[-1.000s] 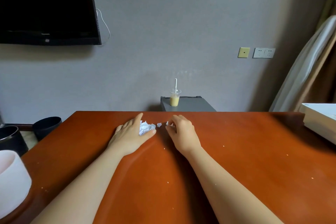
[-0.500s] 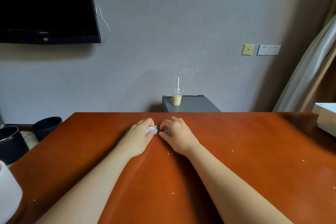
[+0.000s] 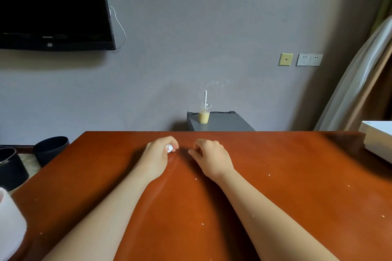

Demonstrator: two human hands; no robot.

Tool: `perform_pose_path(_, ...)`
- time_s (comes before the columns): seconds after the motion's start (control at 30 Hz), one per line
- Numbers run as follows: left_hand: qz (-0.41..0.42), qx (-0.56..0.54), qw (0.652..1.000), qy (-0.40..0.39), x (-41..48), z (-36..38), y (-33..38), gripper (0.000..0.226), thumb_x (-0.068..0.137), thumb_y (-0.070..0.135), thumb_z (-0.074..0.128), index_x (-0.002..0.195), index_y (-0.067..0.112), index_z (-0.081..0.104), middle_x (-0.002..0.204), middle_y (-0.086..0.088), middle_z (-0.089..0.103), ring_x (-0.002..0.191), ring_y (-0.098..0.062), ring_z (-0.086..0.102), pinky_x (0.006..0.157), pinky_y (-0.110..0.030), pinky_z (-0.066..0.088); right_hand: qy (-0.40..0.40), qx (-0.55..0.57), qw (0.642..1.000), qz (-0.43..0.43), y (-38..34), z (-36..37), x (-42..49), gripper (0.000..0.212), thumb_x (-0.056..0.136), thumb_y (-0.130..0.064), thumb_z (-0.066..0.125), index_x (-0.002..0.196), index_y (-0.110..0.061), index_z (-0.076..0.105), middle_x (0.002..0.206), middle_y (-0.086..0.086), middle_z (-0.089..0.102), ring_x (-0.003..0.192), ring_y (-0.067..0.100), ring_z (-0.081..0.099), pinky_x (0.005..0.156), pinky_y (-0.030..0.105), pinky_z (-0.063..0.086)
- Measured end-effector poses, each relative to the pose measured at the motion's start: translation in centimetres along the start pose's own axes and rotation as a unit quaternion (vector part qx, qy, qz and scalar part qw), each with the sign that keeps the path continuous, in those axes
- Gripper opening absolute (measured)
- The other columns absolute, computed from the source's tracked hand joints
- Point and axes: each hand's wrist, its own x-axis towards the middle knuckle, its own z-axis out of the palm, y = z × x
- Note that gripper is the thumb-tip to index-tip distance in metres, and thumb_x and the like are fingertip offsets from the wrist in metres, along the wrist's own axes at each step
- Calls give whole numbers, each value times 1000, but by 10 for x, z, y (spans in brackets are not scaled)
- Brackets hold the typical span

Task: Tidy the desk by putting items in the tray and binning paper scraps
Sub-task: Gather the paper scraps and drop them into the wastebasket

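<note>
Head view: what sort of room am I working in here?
Probably a hotel room or bedroom: a wall-mounted TV, a wooden desk, a small grey cabinet behind it, and curtains at the right.

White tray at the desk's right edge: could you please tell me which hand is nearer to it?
Right. The right hand rests on the desk, left of the white tray, apart from it; the left hand, gripping a paper scrap, lies further left.
</note>
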Motion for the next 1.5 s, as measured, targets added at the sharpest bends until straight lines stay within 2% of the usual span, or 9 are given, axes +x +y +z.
perform_pose_path(0.1,-5,2,1000,9,-1,-1,4,32,96,-3,37,87,16,62,98,-1,59,91,-14,58,74,-17,44,17,47,999,14,1,-2,0,37,95,-35,49,66,-13,44,67,3,52,66,27,47,52,30,34)
perform_pose_path(0.23,-3,-5,1000,30,0,-2,4,36,95,-3,34,70,17,49,87,-3,53,80,-19,54,66,-25,46,42,135,989,37,4,-4,1,49,97,-37,44,66,0,51,60,11,53,64,35,51,63,39,45)
perform_pose_path(0.4,7,-29,997,72,0,-5,6,32,94,-3,31,70,11,45,58,1,40,50,-13,38,47,-21,30,66,212,974,53,4,-10,1,50,99,-33,40,56,-7,43,52,3,39,54,17,35,58,30,33)
perform_pose_path(0.57,5,-110,988,108,0,-7,7,33,96,12,38,64,8,41,53,-1,36,48,-15,33,49,-27,27,97,265,958,54,6,-11,0,50,97,-33,45,54,-16,25,52,1,26,54,16,24,55,30,23)
perform_pose_path(0.8,-27,-213,968,129,-2,-6,7,49,100,26,41,54,11,29,41,3,31,31,-9,34,46,-24,29,90,290,948,90,7,-13,-3,50,97,-39,43,56,-11,34,50,5,33,44,19,32,51,26,32)
perform_pose_path(1.0,-32,-267,961,62,-16,-7,36,50,99,27,42,52,11,41,47,-5,42,32,-10,39,37,-18,32,62,263,961,58,3,-33,-26,55,98,-38,42,57,-2,42,54,6,35,53,15,31,55,29,29)
perform_pose_path(1.2,26,-288,957,-27,-28,-10,110,47,99,20,45,54,11,34,41,8,28,29,-4,23,35,-14,21,66,192,978,44,7,-96,-55,51,96,-27,49,60,8,40,57,8,28,52,13,22,53,29,21)
perform_pose_path(1.3,74,-255,963,-50,-39,-12,149,45,96,24,50,57,9,34,50,0,26,34,-5,20,42,-22,19,67,160,984,42,7,-134,-76,46,95,-24,50,59,4,42,55,6,27,48,11,20,48,27,21)
perform_pose_path(1.5,151,-242,952,-112,-81,-15,225,44,98,24,44,57,13,30,52,1,24,34,-6,21,45,-24,18,92,80,991,52,19,-200,-131,47,95,-31,48,80,12,61,67,27,54,52,27,41,51,27,35)
